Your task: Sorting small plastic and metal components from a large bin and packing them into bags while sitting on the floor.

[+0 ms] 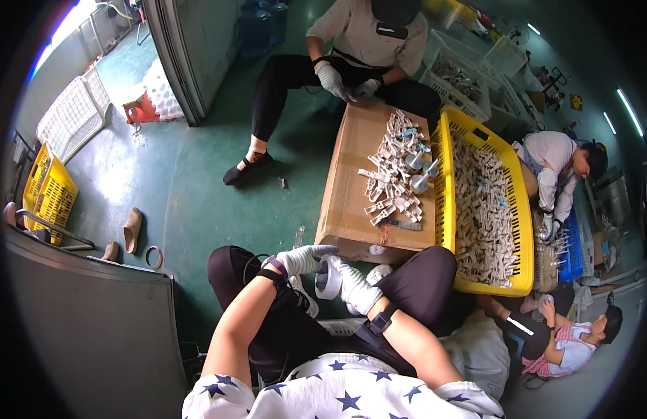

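Green floor [197, 216] lies beside the cardboard box [351, 164], near which the right hand [358, 289] has a white ring [328, 286] in its grip, whether the left hand [299, 260] grasps its upper edge being unclear, seemingly 2-handed handling whose next move calls for steady support.

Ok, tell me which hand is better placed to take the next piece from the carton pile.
Probably the right hand: the pale pieces lie toward its side of the carton, while the left hand sits farther left. The right seems to hold the white ring, though.
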The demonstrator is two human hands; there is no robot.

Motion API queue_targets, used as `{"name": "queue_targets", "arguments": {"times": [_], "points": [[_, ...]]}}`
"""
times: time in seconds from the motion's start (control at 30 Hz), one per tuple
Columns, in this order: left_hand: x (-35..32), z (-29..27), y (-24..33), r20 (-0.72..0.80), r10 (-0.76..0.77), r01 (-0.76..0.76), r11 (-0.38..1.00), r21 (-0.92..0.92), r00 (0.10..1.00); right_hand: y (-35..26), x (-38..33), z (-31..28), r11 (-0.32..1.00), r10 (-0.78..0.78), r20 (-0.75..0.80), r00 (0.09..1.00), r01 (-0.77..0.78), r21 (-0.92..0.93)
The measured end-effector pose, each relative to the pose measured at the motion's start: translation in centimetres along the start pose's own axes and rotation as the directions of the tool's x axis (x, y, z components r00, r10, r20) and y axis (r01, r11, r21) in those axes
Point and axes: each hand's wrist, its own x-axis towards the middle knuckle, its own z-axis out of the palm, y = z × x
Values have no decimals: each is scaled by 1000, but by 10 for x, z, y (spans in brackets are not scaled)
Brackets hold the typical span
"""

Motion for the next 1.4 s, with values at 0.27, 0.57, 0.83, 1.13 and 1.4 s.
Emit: {"name": "queue_targets", "arguments": {"times": [0.27,0.57,0.83,1.13,1.4], "points": [[11,1,-2,-62,-36,26,988,-155,997,-16,0,-3,999,39,129,991,-41,14],[6,3,0,-158,-94,73,988,-135,983,16,-13,-14,912,-246,234,941,306,-272],[11,13,6,-212,-57,22,986,-165,976,0,-17,-3,902,-260,190,947,309,-302],[33,14,3,-300,-41,19,997,-75,953,-18,-17,4,947,-240,15,971,237,-216],[36,13,-1,-307,-48,-16,979,-204,950,-19,-2,-11,952,-196,21,980,196,-237]]}}
